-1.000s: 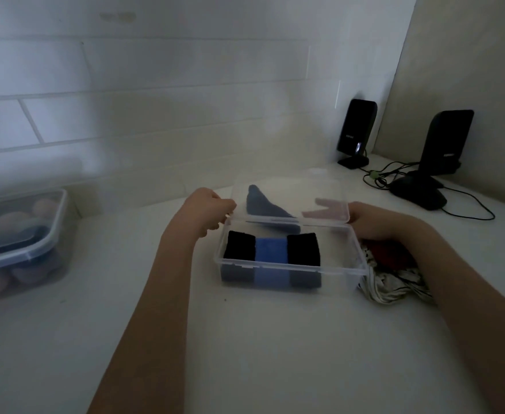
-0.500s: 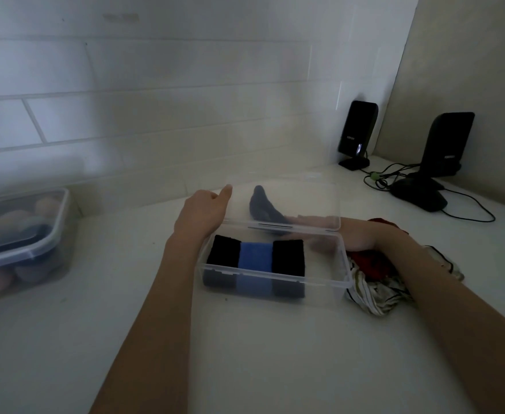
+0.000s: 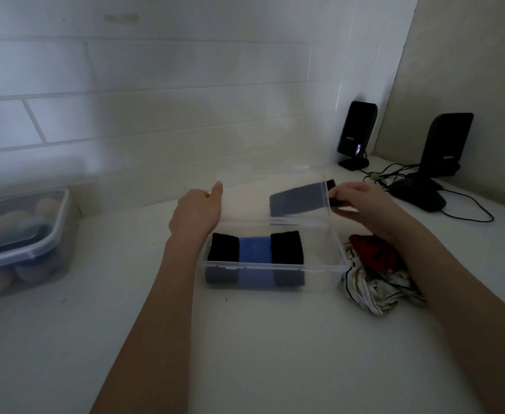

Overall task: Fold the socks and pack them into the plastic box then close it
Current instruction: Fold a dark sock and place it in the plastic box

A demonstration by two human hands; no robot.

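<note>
A clear plastic box (image 3: 322, 265) stands open on the white counter. Inside it lie three folded socks side by side: black (image 3: 223, 247), blue (image 3: 254, 249) and black (image 3: 287, 245). Its clear lid (image 3: 245, 198) stands raised at the back. My left hand (image 3: 196, 212) rests against the lid's left edge with the fingers up. My right hand (image 3: 361, 201) holds a dark sock (image 3: 297, 201) behind the lid's right end, seen through the plastic. Loose socks, one red (image 3: 370, 253) and one striped (image 3: 373, 289), lie in a heap right of the box.
A lidded plastic container (image 3: 21, 237) of round items sits at the left. Two black speakers (image 3: 356, 134) (image 3: 445, 147) with cables (image 3: 466, 209) stand at the back right corner. A tiled wall runs close behind the box.
The box slid left, towards me. My right hand rose from behind the box and lifted the dark sock level with the lid's top. My left hand stayed on the lid's left edge.
</note>
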